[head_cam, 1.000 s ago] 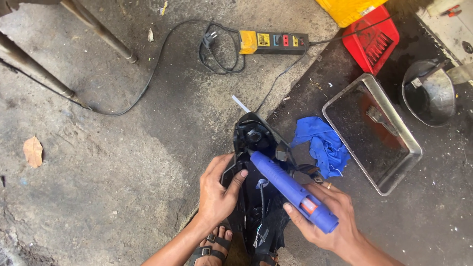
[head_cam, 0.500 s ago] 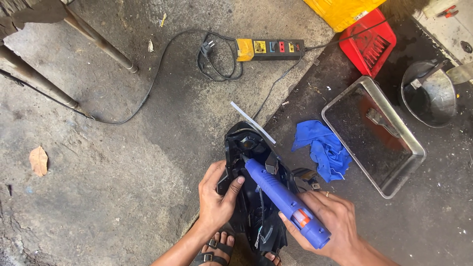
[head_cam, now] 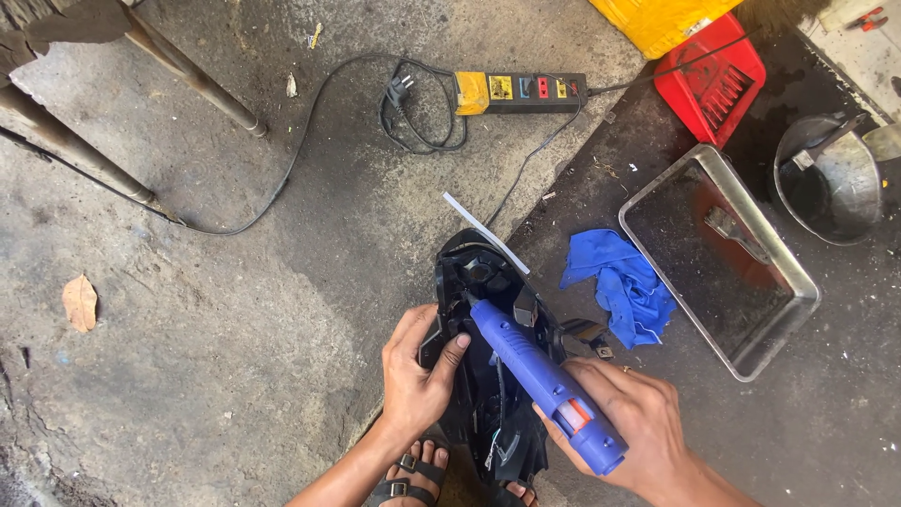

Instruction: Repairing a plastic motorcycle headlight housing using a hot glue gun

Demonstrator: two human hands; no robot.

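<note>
The fingers (head_cam: pixel 434 349) of the left hand (head_cam: pixel 413 380) curl around the left edge of a black plastic part (head_cam: pixel 488 385), the thumb pressed against its inner face, so that hand is closed on the part. The right hand (head_cam: pixel 631 424) is wrapped tight around the back half of a blue glue gun (head_cam: pixel 544 380), whose nozzle points up and left, its tip touching or just above the inside of the part near its upper end. The part stands tilted on the concrete floor (head_cam: pixel 235 357) right in front of the person, above sandalled feet (head_cam: pixel 404 479).

A crumpled blue rag (head_cam: pixel 619 286) lies just right of the part. Beyond it sits a metal tray (head_cam: pixel 798 291), and a round metal pan (head_cam: pixel 831 178) further right. A red dustpan (head_cam: pixel 718 80) rests near the top, beside a yellow thing (head_cam: pixel 662 19). A power strip (head_cam: pixel 521 92) lies on the floor above the part, with a black cable (head_cam: pixel 413 117) coiled at its left end. A white strip (head_cam: pixel 483 232) lies by the part's top edge. Two metal legs (head_cam: pixel 188 80) slant at upper left, and a dry leaf (head_cam: pixel 80 302) lies at far left.
</note>
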